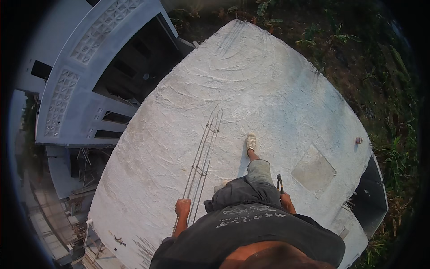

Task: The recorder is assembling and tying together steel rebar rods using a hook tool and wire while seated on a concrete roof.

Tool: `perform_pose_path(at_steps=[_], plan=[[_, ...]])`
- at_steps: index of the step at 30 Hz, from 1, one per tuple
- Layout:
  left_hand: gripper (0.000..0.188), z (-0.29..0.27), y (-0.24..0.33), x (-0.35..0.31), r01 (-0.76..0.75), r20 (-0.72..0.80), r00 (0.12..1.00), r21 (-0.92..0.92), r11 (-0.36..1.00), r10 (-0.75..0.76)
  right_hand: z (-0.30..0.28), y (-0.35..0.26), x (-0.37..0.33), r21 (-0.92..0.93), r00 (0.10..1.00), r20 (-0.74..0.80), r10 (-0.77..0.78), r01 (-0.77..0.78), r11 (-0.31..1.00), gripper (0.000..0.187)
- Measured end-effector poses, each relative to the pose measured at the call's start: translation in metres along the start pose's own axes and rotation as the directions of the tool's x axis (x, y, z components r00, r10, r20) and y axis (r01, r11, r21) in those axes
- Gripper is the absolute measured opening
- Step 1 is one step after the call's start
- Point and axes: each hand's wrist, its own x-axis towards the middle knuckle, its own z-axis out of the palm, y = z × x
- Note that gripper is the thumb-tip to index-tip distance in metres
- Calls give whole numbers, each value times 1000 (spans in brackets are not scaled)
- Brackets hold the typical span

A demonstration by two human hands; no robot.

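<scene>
Clearly, the left hand (182, 207) grips a long metal frame (200, 170) at left, while the right hand (287, 204) holds dark pliers (279, 182) at near right

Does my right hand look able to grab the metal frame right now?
Probably not freely: your right hand is holding pliers, and the metal frame is over on your other side, in your left hand, with your body between them.
</scene>
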Motion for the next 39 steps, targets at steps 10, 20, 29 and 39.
perform_pose_path(at_steps=[10,20,29,39], plan=[[37,-31,122,-14,167,63,983,54,984,-170,-27,-276,64,-190,993,-48,-106,95,977,29],[35,-39,257,125,212,106,968,147,966,-228,47,-443,126,-8,987,-100,-128,128,992,36],[30,-127,418,234,70,173,979,189,979,-104,75,-439,175,-194,989,-82,122,-135,972,13],[32,-123,561,306,28,52,998,153,988,-37,90,-655,250,-248,997,76,9,10,969,12]])
